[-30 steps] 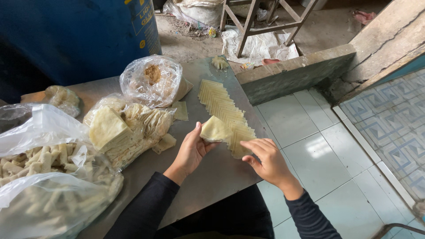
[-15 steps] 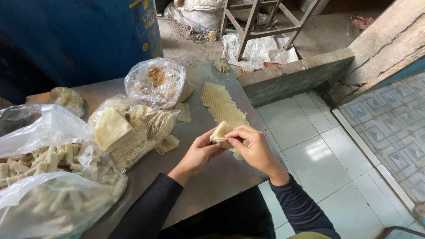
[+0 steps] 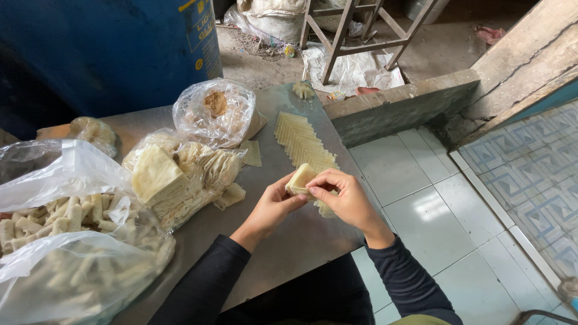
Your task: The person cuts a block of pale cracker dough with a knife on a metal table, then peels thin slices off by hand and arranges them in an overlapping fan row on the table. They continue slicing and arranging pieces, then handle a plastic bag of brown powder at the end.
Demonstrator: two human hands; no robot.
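Centre of frame: a pale folded wrapper (image 3: pixel 300 179) pinched between both hands above the table (image 3: pixel 289 247). Left hand (image 3: pixel 271 207) grips from lower left, right hand (image 3: pixel 344 198) curls over from the right; its long axis runs lower-left to upper-right.

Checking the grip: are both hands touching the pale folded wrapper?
Touching. The head view shows left hand and right hand fingers pinching the pale folded wrapper.

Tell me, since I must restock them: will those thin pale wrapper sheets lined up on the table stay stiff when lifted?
Probably not. The wrapper between the left hand and right hand bends under the fingers, so it seems floppy and light. The overlapping row of sheets lies flat and thin, so likely tearable.
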